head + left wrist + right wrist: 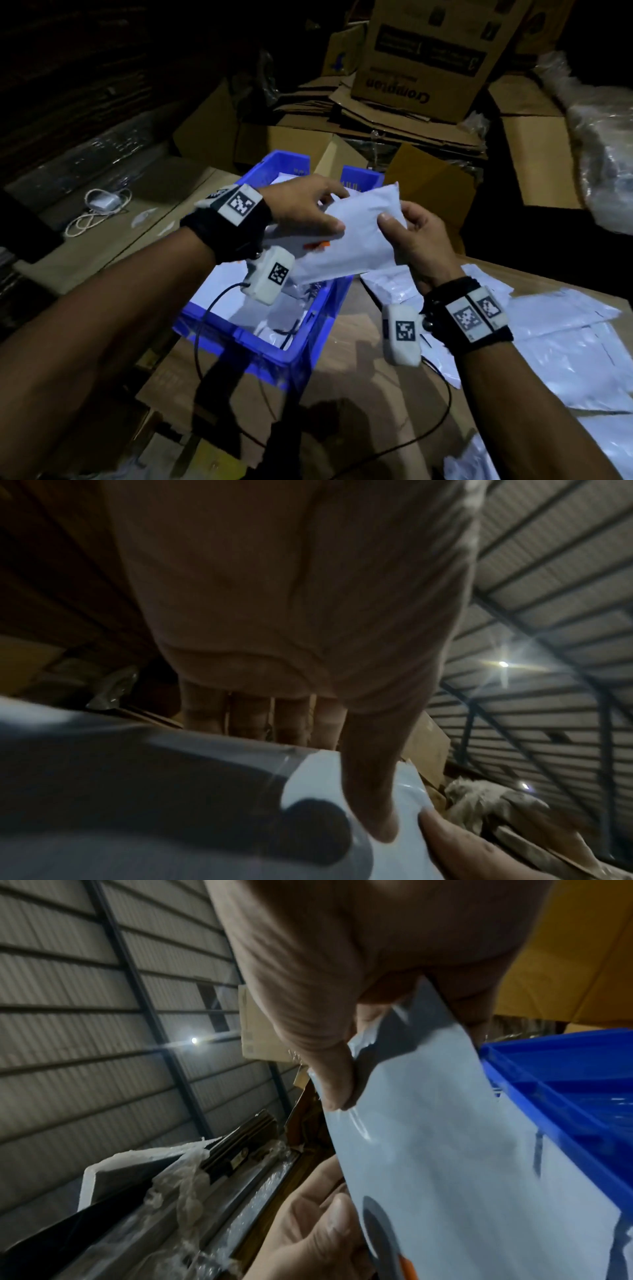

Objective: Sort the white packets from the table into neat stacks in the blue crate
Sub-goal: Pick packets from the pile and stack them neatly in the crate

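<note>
Two hands pinching one flat glossy white packet [346, 236], above blue plastic crate [274, 346]

1. I see a plain white packet [346, 236] with a small orange mark near one edge.
2. The crate [274, 349] is bright blue, with white packets inside.
3. The wrist bands [229, 222] are black, carrying white tags printed with black-and-white square codes.
4. The cardboard boxes [424, 58] are brown with dark print.
5. The loose packets [565, 346] on the brown tabletop [363, 404] are white.
6. The coiled cable [99, 209] is white.
</note>
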Motion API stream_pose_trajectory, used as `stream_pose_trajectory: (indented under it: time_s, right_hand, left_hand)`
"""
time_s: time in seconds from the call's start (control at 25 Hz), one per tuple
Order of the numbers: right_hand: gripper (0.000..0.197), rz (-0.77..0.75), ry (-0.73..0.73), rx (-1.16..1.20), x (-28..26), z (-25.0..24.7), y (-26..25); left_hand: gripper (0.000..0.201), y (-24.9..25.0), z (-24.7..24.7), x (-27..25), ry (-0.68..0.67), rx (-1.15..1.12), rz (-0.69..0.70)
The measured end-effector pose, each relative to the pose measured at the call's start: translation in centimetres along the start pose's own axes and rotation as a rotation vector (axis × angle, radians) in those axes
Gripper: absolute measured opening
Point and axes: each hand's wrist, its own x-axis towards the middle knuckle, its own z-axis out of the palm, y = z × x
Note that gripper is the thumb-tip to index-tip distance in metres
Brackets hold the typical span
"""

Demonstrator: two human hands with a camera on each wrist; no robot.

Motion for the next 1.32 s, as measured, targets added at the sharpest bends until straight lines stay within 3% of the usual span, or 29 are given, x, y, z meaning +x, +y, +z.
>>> stream_pose_trajectory:
  time_s: [0.16, 0.36, 0.52, 0.6, 0.68, 0.76, 0.84, 0.92, 1.0, 1.16, 1.24, 1.32]
  right_hand:
    - [0.021, -0.068, -0.032, 0.019, 1.4, 1.0, -1.5]
    - [0.042, 0.117, 0.045, 0.233, 2.5, 4.0, -0.7]
    - [0.07, 0.177, -0.12, -0.107, 3.2, 8.7, 0.3]
    - [0.063, 0.128, -0.107, -0.231, 4.1, 10.9, -0.2]
    - [0.045, 0.118, -0.101, -0.279, 5.1, 12.7, -0.4]
    - [0.027, 0.123, -0.133, -0.316, 6.0, 14.3, -0.3]
    - [0.02, 0.124, -0.166, -0.391, 7.1, 15.8, -0.2]
    - [0.017, 0.124, -0.178, -0.503, 8.8, 16.6, -0.2]
    - [0.012, 0.122, -0.186, -0.677, 10.6, 16.8, -0.2]
    - [0.021, 0.13, -0.308, -1.107, 12.8, 17.5, 2.6]
    - [0.028, 0.155, -0.378, -1.302, 12.8, 18.2, 5.0]
    - [0.028, 0.207, -0.438, -1.355, 12.5, 18.7, 7.3]
  left_hand:
    - [0.029, -0.6, -1.2, -1.4, 0.12, -0.148, -0.005]
    - [0.026, -2.9, -1.8, -2.9, 0.424, -0.548, -0.064]
    - [0.032, -5.9, -2.8, -4.6, 0.519, -0.837, -0.122]
    - [0.035, -8.0, -3.3, -5.3, 0.533, -0.937, -0.159]
    - [0.034, -10.1, -3.6, -6.0, 0.523, -1.027, -0.19]
    - [0.028, -12.1, -3.5, -6.9, 0.505, -1.075, -0.19]
    - [0.02, -14.3, -3.4, -7.7, 0.491, -1.079, -0.191]
    - [0.014, -16.5, -3.6, -8.4, 0.513, -0.94, -0.234]
    - [0.024, -19.2, -4.3, -9.2, 0.535, -0.561, -0.29]
    - [0.045, -22.8, -6.0, -11.8, 0.291, 0.311, -0.329]
    - [0.054, -24.4, -6.4, -12.5, 0.181, 0.515, -0.266]
    - [0.062, -26.1, -6.3, -12.2, 0.078, 0.605, -0.194]
